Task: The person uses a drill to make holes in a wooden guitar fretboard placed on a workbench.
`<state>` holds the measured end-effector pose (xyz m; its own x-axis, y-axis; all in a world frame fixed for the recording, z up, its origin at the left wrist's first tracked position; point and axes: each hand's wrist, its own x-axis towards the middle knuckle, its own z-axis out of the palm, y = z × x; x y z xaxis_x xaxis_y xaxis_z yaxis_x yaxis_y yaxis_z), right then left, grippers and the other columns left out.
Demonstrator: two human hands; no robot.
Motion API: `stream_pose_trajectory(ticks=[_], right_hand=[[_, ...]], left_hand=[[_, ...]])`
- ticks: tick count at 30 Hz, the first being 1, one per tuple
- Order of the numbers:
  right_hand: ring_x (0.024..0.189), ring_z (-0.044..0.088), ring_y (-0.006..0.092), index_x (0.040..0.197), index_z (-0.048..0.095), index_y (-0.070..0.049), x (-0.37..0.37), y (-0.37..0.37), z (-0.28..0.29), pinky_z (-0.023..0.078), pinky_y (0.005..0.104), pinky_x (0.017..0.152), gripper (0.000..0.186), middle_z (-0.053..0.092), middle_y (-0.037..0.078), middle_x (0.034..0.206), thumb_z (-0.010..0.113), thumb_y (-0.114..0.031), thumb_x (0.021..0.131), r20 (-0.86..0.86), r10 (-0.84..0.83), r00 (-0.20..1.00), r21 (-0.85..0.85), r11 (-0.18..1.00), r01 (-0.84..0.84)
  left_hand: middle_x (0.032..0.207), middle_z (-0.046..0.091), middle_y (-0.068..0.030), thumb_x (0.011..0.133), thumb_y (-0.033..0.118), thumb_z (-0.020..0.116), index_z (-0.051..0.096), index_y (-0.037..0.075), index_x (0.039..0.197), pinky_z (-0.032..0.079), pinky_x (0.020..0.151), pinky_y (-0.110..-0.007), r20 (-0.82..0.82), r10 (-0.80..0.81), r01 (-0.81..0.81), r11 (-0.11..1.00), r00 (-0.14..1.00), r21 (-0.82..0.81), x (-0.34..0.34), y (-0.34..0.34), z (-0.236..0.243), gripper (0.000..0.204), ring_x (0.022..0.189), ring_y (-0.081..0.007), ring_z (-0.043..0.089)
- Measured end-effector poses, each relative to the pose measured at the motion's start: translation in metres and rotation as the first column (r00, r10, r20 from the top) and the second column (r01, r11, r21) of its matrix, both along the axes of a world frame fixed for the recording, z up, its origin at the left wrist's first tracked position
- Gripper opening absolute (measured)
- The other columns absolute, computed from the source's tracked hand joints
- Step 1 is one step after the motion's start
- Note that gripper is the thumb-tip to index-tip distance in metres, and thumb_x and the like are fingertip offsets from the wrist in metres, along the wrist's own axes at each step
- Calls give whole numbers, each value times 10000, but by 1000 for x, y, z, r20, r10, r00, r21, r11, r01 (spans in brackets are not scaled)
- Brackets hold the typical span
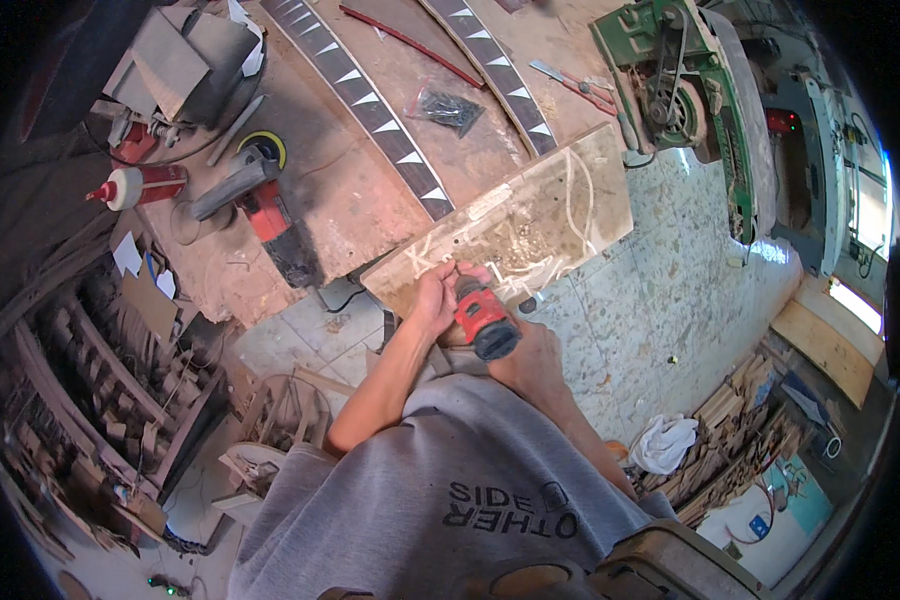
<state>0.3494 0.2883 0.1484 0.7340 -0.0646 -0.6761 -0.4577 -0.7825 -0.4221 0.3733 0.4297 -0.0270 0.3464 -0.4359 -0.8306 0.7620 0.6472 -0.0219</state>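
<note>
A red and black cordless drill [484,314] lies in my right hand [528,358], its black rear end toward me and its nose toward the board. My left hand [432,302] is closed with its fingertips pinched together at the nose of the drill. Whatever lies between those fingertips is too small to make out. Just beyond both hands is a worn wooden board [595,195], smeared with whitish glue-like streaks, at the near edge of the workbench.
Two curved strips [375,105] with white triangles lie on the workbench [330,205], near a bag of dark screws [448,110]. A red and black sander [270,215] and a red glue bottle [140,187] sit left. A green machine [670,95] stands right; scrap wood [745,420] lies below.
</note>
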Motion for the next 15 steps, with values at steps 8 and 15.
stream_pose_trajectory(ticks=[8,15], right_hand=[[896,711,456,1104,727,-44,12,-4,9,549,531,801,410,731,259,890,781,-257,758,-33,-28,999,11,1000,28],[882,703,471,1090,728,-28,9,-7,5,544,540,801,396,725,273,876,767,-217,744,12,1,1000,5,1000,-1]], left_hand=[[822,702,-138,1032,444,611,671,-74,911,552,733,-348,257,-613,113,498,747,860,74,81,25,535,700,-201,670],[836,694,-122,950,353,769,639,4,1034,537,601,-295,468,-323,-274,495,822,824,223,61,-5,382,703,-160,676]])
